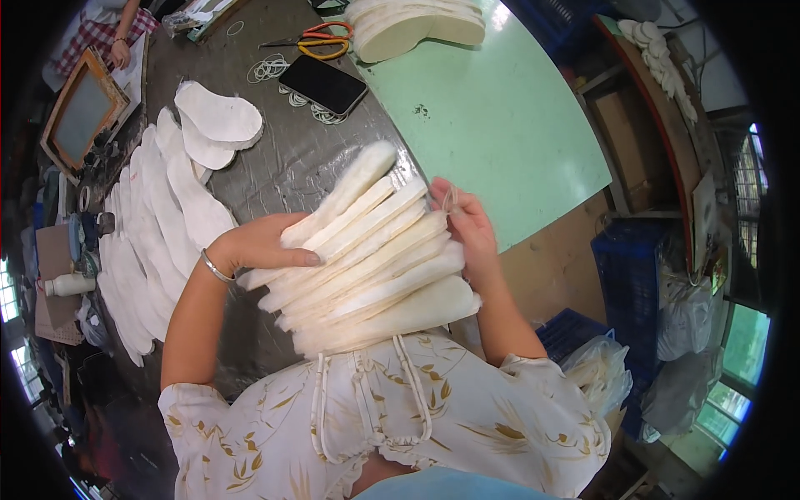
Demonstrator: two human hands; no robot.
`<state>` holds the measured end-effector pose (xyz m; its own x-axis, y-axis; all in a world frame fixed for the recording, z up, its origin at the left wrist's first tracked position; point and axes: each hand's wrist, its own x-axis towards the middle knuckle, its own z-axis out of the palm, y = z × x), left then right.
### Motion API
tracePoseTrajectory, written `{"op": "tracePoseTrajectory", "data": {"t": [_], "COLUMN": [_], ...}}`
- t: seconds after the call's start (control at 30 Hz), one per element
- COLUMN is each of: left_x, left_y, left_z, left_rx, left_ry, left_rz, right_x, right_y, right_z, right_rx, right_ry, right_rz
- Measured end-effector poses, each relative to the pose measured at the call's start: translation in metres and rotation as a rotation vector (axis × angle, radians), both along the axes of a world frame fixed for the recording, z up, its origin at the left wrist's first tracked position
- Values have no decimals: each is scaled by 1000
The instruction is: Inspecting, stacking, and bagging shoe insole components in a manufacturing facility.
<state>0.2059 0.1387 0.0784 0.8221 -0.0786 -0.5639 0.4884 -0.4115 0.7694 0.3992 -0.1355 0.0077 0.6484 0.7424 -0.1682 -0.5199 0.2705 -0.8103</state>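
A thick bundle of cream, fleecy insoles stands on edge in front of my body, its layers fanned apart. My left hand grips the bundle at its left end, thumb laid over the top edges. At the opposite end, my right hand has its fingers curled around a thin, pale rubber band. That hand is close against the insoles' ends; whether the band loops around any of them I cannot tell. Part of the right palm is hidden behind the bundle.
White insoles lie in overlapping rows to the left. Beyond the bundle are a black phone, loose rubber bands and orange-handled scissors. Another insole stack sits on the green board. A person's hand shows far left.
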Motion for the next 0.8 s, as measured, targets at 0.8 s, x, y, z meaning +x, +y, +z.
{"op": "tracePoseTrajectory", "data": {"t": [0.8], "left_x": [-99], "left_y": [-32], "left_z": [-69], "left_rx": [-143], "left_ry": [-853], "left_rz": [1046], "right_x": [46], "right_y": [112], "right_z": [-8], "right_rx": [-14], "right_ry": [-149], "right_rz": [325]}}
